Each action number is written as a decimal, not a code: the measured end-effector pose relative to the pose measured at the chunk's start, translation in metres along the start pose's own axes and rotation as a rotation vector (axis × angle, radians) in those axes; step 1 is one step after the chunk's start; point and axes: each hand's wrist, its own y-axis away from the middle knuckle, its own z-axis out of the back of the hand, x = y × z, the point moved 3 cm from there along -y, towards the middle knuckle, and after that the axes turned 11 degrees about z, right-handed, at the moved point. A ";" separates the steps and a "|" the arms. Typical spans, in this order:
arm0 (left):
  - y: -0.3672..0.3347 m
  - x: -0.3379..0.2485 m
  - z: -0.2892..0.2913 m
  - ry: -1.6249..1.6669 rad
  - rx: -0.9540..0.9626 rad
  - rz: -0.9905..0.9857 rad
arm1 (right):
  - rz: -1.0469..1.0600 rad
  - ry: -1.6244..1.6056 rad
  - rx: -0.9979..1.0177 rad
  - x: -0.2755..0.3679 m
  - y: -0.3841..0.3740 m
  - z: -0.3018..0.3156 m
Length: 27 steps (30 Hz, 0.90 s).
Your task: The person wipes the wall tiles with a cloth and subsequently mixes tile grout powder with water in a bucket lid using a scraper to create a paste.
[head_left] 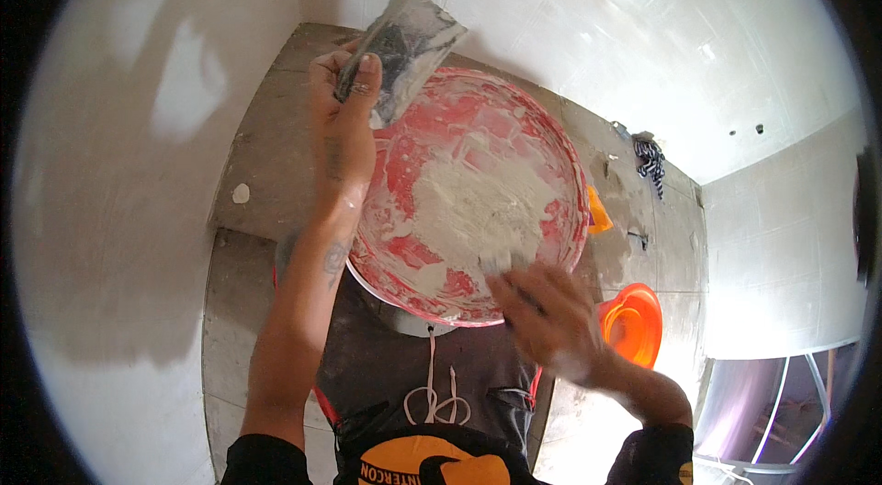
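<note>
My left hand [351,95] is raised at the far left rim of a wide red basin [571,150]. Fingers and thumb grip the edge of a flat rectangular tile piece [409,49], dark grey and smeared with pale paste. Grey-beige powdery mortar [478,200] lies across the basin's floor and coats its walls. Over the near right part of the basin, my right hand [551,315] is closed round the dark handle of a scraper [498,260]. Its pale blade meets the mortar; motion blurs both hand and blade.
An orange bucket [634,327] stands right of the basin, and a small orange-yellow object [599,211] lies by its rim. Farther off, a striped cloth [650,159] rests on the dusty tiled floor [266,154]. Pale walls [119,209] close in left, ahead and right.
</note>
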 end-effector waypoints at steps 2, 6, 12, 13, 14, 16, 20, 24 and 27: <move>0.001 0.005 0.004 0.025 0.017 0.026 | -0.025 0.054 -0.068 -0.019 -0.018 -0.005; 0.003 -0.005 0.004 -0.118 -0.003 0.037 | -0.037 0.023 -0.036 0.010 0.001 0.013; 0.002 -0.001 -0.001 0.077 0.055 0.074 | -0.076 0.021 -0.061 0.002 -0.025 -0.003; 0.004 0.000 0.002 0.045 0.051 0.091 | -0.095 0.040 -0.081 -0.002 -0.030 0.001; 0.007 0.000 0.004 0.014 0.047 0.107 | -0.115 0.058 -0.101 -0.003 -0.031 0.005; 0.005 -0.003 0.003 -0.004 0.038 0.075 | -0.087 0.032 -0.098 0.014 -0.021 0.006; 0.004 -0.003 -0.002 0.068 0.044 0.055 | -0.030 0.020 -0.075 0.019 -0.035 -0.011; 0.008 -0.006 0.004 -0.010 0.041 0.030 | -0.152 0.112 -0.076 0.005 -0.046 -0.011; 0.003 0.004 -0.002 0.016 0.035 0.013 | -0.069 0.079 -0.076 0.034 -0.035 -0.010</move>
